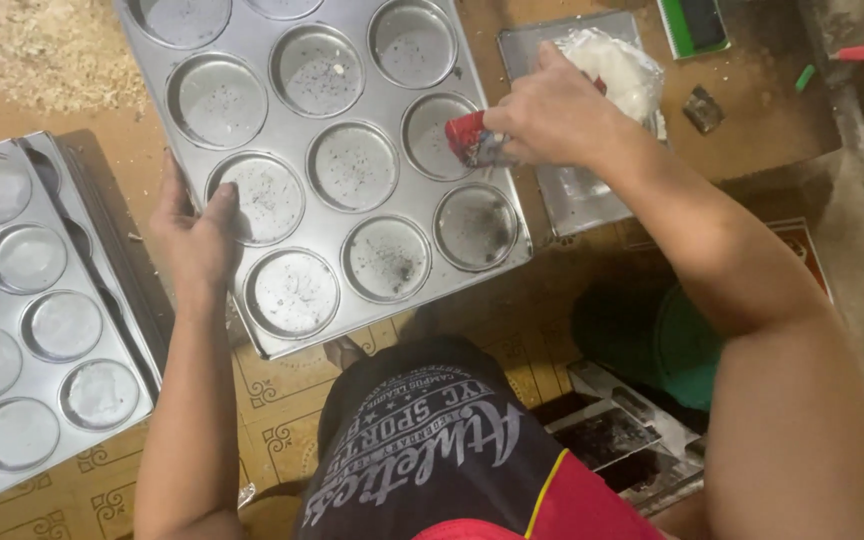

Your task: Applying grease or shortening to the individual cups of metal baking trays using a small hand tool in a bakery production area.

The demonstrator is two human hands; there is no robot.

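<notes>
**Red cloth wad pressed into a baking-tray cup**

Nearest to us is our own lap, in dark shorts (422,450) with pale lettering, and past the knee a patterned floor mat (282,400) shows in tan with brown curls. To our right, low down, sits a grimy metal box (612,435) beside a green bucket (682,345).

Our left hand (192,235) grips the near left edge of the metal baking tray (327,250), thumb lying over the rim beside one round cup and the other fingers tucked beneath, out of sight. It holds the tray tilted above the floor. Each cup is speckled with dark crumbs.

Our right hand (552,115) reaches across the tray's right side with fingers bunched tight around a red cloth wad (470,138). The wad pokes out to the left of the fingertips and rests at the right rim of a cup in the tray's right-hand column, with the left hand well apart on the opposite edge.

On our left, a stack of similar trays (42,320) lies flat, their cups looking cleaner. Beyond the right hand, a flat metal sheet (572,190) carries a clear bag of white stuff (622,70). Farther still, on the brown ground, lie a green-edged dark card (694,25) and a small dark scrap (702,108).
</notes>
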